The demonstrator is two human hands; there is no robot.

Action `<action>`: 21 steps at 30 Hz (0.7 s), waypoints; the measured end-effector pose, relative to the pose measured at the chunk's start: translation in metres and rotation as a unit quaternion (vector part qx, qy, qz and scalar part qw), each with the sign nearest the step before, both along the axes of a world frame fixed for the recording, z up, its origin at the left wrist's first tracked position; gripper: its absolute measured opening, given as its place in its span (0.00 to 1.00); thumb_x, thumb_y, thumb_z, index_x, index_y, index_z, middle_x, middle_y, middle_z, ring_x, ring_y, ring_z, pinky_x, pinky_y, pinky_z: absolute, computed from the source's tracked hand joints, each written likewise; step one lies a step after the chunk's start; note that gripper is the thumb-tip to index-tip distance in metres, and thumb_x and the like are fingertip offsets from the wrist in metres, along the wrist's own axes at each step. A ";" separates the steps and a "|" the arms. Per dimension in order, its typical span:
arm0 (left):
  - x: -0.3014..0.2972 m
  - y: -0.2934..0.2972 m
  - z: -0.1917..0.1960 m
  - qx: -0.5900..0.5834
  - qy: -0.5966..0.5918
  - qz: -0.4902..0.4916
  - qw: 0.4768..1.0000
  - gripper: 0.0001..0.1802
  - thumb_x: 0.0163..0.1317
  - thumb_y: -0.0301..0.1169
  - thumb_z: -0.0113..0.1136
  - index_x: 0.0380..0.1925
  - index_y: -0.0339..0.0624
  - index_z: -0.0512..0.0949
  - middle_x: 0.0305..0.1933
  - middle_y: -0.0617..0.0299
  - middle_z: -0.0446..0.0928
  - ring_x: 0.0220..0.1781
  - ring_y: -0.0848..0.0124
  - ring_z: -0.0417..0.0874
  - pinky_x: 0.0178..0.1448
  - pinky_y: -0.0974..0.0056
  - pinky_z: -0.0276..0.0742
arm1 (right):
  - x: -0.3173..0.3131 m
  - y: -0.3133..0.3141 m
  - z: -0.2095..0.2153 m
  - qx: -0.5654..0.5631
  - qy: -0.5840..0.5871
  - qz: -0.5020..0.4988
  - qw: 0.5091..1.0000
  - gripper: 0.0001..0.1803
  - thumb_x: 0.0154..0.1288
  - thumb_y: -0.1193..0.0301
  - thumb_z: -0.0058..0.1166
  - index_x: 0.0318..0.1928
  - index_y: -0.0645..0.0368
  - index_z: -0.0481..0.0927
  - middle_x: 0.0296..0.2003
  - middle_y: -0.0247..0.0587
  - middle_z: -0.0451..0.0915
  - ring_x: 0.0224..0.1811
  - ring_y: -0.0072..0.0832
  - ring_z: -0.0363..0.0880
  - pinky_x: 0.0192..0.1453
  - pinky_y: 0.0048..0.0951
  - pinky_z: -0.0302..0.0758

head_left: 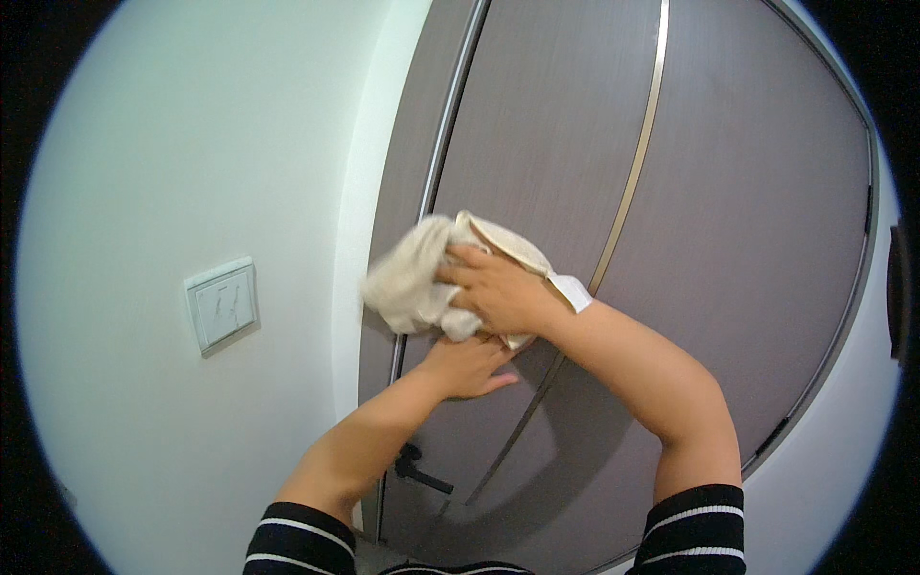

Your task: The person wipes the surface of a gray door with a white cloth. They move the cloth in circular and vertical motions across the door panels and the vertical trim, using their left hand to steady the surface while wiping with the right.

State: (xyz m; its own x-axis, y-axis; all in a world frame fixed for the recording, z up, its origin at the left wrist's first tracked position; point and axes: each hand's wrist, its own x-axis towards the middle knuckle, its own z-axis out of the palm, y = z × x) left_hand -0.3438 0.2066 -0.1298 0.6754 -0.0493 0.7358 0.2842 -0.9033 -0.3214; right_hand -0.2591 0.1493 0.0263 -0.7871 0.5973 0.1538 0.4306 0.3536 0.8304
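Observation:
A bunched cream cloth is at the middle of the view, in front of the grey-brown door. My right hand is on it, fingers spread over its folds and holding it. A white tag sticks out from the cloth by my right wrist. Just below, my left hand lies flat near the door, its thumb held apart. The cloth and my right hand partly cover the left fingers. Blur softens the cloth's left side.
A dark door handle sits below my left forearm. A silvery vertical strip and a gold-toned strip run along the door. On the pale wall at left is a white switch plate. A dark object shows at the right rim.

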 end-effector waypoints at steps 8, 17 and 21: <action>-0.080 0.048 -0.006 0.025 -0.102 0.145 0.984 0.42 0.58 0.63 0.53 0.70 0.62 0.59 0.78 0.56 0.46 0.79 0.53 0.42 0.69 0.25 0.32 | -0.013 -0.009 0.106 0.202 0.111 -0.033 0.972 0.26 0.51 0.57 0.63 0.54 0.43 0.81 0.68 0.41 0.62 0.73 0.44 0.53 0.75 0.54 0.50; -0.087 0.065 -0.003 0.053 -0.179 0.113 0.976 0.39 0.59 0.52 0.57 0.69 0.49 0.61 0.76 0.59 0.53 0.79 0.51 0.42 0.76 0.37 0.27 | -0.095 0.049 0.145 0.240 0.214 -0.159 0.933 0.26 0.60 0.49 0.54 0.55 0.46 0.81 0.65 0.40 0.69 0.75 0.57 0.42 0.72 0.70 0.31; -0.097 0.073 -0.007 0.075 -0.176 0.115 0.975 0.36 0.58 0.46 0.58 0.66 0.47 0.66 0.75 0.61 0.56 0.79 0.51 0.44 0.75 0.35 0.27 | -0.079 0.066 0.075 0.202 0.153 0.009 0.967 0.25 0.59 0.53 0.56 0.54 0.50 0.81 0.65 0.44 0.68 0.74 0.57 0.47 0.72 0.71 0.27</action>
